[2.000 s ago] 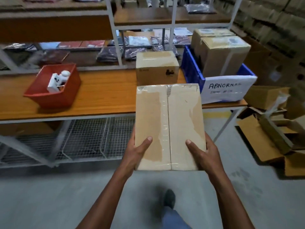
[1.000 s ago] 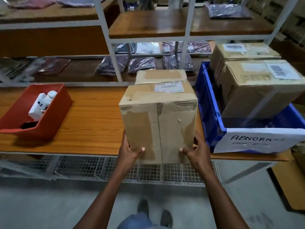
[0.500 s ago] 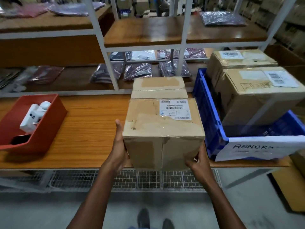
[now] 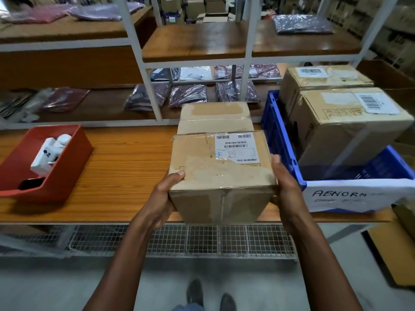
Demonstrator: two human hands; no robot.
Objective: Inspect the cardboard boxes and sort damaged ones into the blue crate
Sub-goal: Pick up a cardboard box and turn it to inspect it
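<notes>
Between both hands (image 4: 166, 198), a scuffed, taped cardboard box (image 4: 221, 173)

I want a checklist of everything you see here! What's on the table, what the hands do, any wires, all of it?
Surface: orange wooden table, bare in the middle.
Job's things: taped brown cardboard box with torn top tape and white barcode label, held over the table edge; another brown box behind it; blue plastic crate with a handwritten sign holds two large boxes.
Clutter: red plastic bin holding white items.
Grippers: left hand and right hand grip the box sides.
Cables: nothing seen.
Surroundings: white metal shelves, bagged garments.
</notes>
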